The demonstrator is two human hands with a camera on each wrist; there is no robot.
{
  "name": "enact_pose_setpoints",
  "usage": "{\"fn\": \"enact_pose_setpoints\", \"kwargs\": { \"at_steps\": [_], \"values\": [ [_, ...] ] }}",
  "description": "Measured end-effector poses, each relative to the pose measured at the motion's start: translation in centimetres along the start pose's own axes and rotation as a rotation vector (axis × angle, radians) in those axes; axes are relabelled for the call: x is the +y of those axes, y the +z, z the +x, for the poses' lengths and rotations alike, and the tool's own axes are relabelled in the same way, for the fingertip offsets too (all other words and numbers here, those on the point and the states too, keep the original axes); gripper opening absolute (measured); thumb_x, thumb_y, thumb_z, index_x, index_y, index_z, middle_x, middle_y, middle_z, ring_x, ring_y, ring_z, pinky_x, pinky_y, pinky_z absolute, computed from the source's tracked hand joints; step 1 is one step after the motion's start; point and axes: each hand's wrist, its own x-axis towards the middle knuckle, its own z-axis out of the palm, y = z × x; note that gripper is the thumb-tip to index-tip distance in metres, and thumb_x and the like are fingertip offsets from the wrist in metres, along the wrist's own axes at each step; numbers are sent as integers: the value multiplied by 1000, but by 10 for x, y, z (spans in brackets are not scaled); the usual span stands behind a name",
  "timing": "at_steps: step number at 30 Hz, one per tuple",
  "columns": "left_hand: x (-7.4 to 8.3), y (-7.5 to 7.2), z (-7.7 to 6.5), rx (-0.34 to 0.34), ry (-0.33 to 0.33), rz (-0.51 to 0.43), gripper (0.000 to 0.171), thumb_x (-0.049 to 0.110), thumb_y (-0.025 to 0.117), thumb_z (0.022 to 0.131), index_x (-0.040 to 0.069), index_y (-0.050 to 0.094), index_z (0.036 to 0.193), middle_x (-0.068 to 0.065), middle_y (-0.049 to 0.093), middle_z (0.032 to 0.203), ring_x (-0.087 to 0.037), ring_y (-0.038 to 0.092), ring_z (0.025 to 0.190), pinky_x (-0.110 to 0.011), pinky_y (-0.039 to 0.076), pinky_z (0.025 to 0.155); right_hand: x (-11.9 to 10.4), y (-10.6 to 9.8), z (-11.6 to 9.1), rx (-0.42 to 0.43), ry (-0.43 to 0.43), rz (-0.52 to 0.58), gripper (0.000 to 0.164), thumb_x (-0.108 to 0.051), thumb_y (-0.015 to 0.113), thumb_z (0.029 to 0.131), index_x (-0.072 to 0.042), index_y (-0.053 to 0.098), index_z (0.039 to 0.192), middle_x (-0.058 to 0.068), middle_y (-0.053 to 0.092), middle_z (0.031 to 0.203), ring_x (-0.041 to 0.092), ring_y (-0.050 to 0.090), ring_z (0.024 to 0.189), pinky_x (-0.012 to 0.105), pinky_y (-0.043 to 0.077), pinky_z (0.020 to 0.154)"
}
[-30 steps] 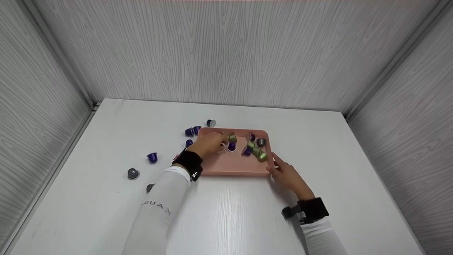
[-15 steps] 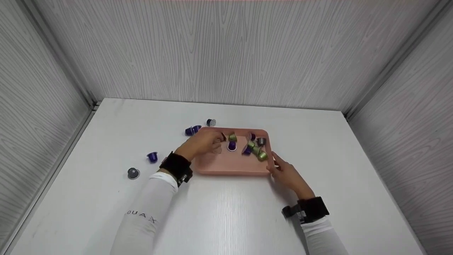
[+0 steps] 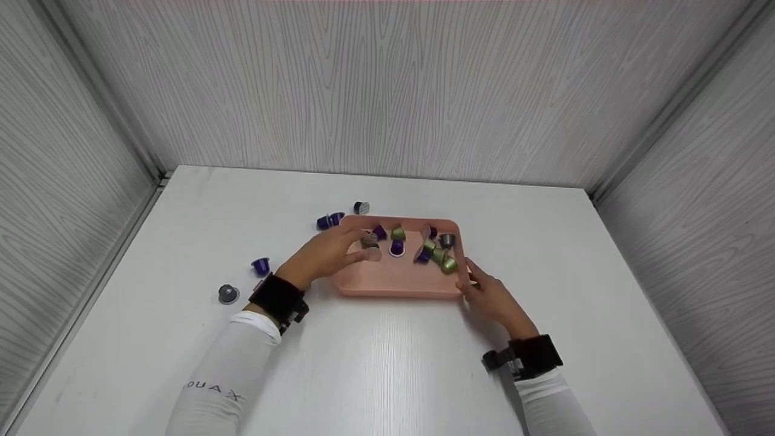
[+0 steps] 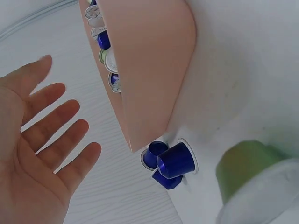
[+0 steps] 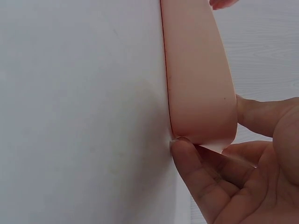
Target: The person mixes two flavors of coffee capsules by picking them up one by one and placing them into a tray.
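Note:
A shallow pink tray (image 3: 393,281) holds several coffee capsules in purple, green and grey. My left hand (image 3: 324,254) reaches over its left side, fingertips beside a greyish capsule (image 3: 369,240) and a purple capsule (image 3: 379,232). In the left wrist view that hand (image 4: 51,140) has its fingers spread, with nothing in the palm. Farther right in the tray, green capsules (image 3: 448,265) lie in a cluster with purple ones. My right hand (image 3: 493,300) grips the tray's right end; the right wrist view shows the thumb at the rim and fingers under the lower edge (image 5: 187,151).
Loose capsules lie left of the tray: a purple one (image 3: 261,266), a grey one (image 3: 228,294), two purple ones (image 3: 324,223) by the corner and a dark one (image 3: 361,208) behind it. A green capsule (image 4: 247,172) shows in the left wrist view. Pale panels (image 3: 387,91) surround the white table.
My left hand has drawn back leftward and its fingers have spread, leaving the purple capsule by its fingertips in the tray. The right hand and the tray stay in place.

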Motion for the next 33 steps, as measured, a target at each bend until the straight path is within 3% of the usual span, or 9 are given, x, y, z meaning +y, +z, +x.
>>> {"fn": "enact_pose_setpoints", "kwargs": {
  "at_steps": [3, 7, 15, 22, 27, 33],
  "values": [
    [-1, -1, -7, -6, -11, 1, 74, 59, 50, 95, 7, 43, 147, -16, 40, 149, -33, 35, 138, -47, 30, 112, -1, 0, 1, 0, 7, 11, 68, -33, 55, 101, -7, 24, 155, 23, 55, 135, 33, 59, 114, 47, 48, 93],
    [-2, -3, -17, -5, 5, 28, 77, 58, 48, 96, 8, 33, 153, -18, 30, 155, -35, 26, 143, -48, 23, 115, 0, 0, 0, -2, 18, 32, 68, -33, 55, 101, -9, 24, 156, 22, 55, 136, 32, 59, 115, 45, 49, 93],
    [-8, -3, -45, -26, -71, 58, 79, 61, 36, 98, 11, 19, 157, -20, 18, 159, -41, 18, 144, -53, 18, 115, 1, 0, 0, -5, 16, 38, 69, -33, 55, 101, -9, 22, 156, 23, 53, 137, 30, 60, 114, 45, 49, 92],
    [-13, 1, -70, -44, -172, 26, 79, 63, 32, 98, 16, 14, 158, -20, 20, 159, -42, 14, 145, -56, 15, 115, -1, 0, 0, -31, 12, 54, 69, -35, 53, 101, -11, 20, 157, 23, 49, 141, 32, 59, 117, 47, 47, 95],
    [-15, 6, -81, -24, -204, 5, 78, 60, 37, 99, 11, 19, 157, -22, 24, 157, -45, 18, 143, -57, 16, 114, -1, -1, 1, -25, 18, 65, 69, -34, 54, 101, -12, 21, 157, 23, 50, 141, 31, 59, 116, 46, 48, 94],
    [-16, 13, -89, -3, -229, 45, 81, 62, 38, 97, 7, 23, 156, -25, 32, 152, -46, 26, 139, -56, 20, 113, 1, 1, 0, -28, 31, 72, 69, -34, 54, 101, -12, 20, 157, 23, 49, 141, 31, 59, 116, 46, 48, 94]
  ]
}}
